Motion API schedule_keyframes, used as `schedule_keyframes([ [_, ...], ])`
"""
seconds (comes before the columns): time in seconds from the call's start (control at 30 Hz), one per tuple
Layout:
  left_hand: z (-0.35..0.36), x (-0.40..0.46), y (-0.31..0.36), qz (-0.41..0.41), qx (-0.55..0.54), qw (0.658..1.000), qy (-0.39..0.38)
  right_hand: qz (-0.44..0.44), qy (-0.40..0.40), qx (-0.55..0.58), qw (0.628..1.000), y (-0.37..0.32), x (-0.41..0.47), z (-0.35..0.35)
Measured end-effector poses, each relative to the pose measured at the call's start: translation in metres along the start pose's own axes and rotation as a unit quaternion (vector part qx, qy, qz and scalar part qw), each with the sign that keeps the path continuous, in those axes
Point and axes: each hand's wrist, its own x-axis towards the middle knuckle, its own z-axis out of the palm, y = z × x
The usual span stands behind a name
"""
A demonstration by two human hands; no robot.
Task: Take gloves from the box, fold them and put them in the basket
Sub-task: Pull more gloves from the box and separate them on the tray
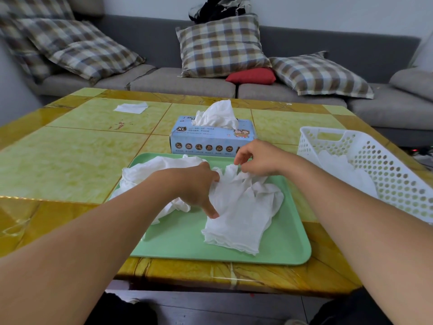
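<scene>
**Glove folding on the tray: inventory at mid-task**

1. Loose white sheet (pixel 130 107): laid flat on the table (pixel 70 160), well apart from both hands, far to the left (whether it is a glove cannot be told).

2. Crumpled gloves (pixel 150 170): heaped on the left part of the green tray (pixel 178 242), under and just left of the left fingers; not yet folded.

3. Left hand (pixel 199 186): rested on the tray's contents, thumb stretched down and pressed on the glove being worked; the other fingers are curled into the fabric, and a pinch is judged likely.

4. Glove in work (pixel 241 212): spread on the tray between the two hands, cuff towards the person, finger end bunched at the right fingertips; the fold is judged to be only begun.

5. Glove box (pixel 210 139): stood just beyond the fingertips, one glove pulled partly up through its slot (further stock is thus left to take).

6. Right hand (pixel 260 158): fingers curled downward, the glove's finger end pinched at the tips.

7. White basket (pixel 379 160): set to the right of the right hand; some white material is already held inside, so part of the task is judged done.
</scene>
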Motion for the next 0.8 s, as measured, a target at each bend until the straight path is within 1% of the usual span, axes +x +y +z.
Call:
schedule_keyframes([
  [0.07,0.0,0.0,0.0,0.0,0.003,1.0,0.0,0.002,-0.049,-0.025,0.998,0.0,-0.002,-0.003],
  [0.13,0.0,-0.001,0.001,0.001,0.001,1.0,-0.001,0.001,-0.059,-0.06,0.997,0.001,-0.002,0.002],
  [0.23,-0.001,-0.001,0.004,0.004,-0.004,1.0,-0.005,-0.027,0.002,-0.049,0.998,0.003,0.0,0.009],
  [0.3,0.0,-0.002,0.006,0.006,0.0,1.0,-0.001,-0.04,0.048,-0.02,0.998,0.002,0.004,0.008],
  [0.37,0.001,-0.003,0.008,0.002,0.007,1.0,0.003,-0.032,0.099,0.014,0.995,0.0,0.01,0.012],
  [0.47,0.001,-0.005,0.013,0.0,0.002,1.0,0.004,0.035,0.181,0.057,0.981,-0.001,0.017,0.019],
  [0.53,0.0,-0.004,0.014,0.012,-0.007,1.0,0.009,0.084,0.212,0.05,0.972,0.001,0.019,0.016],
  [0.6,0.0,-0.003,0.013,0.027,-0.009,0.999,0.02,0.127,0.187,0.028,0.974,0.006,0.018,0.011],
  [0.67,-0.001,0.0,0.012,0.037,-0.016,0.999,0.034,0.16,0.148,0.041,0.975,0.011,0.015,0.01],
  [0.73,-0.003,0.003,0.013,0.025,-0.058,0.997,0.037,0.191,0.144,0.064,0.969,0.014,0.01,0.007],
  [0.8,-0.005,0.008,0.017,0.016,-0.1,0.992,0.07,0.212,0.149,0.054,0.964,0.017,0.006,0.003],
])
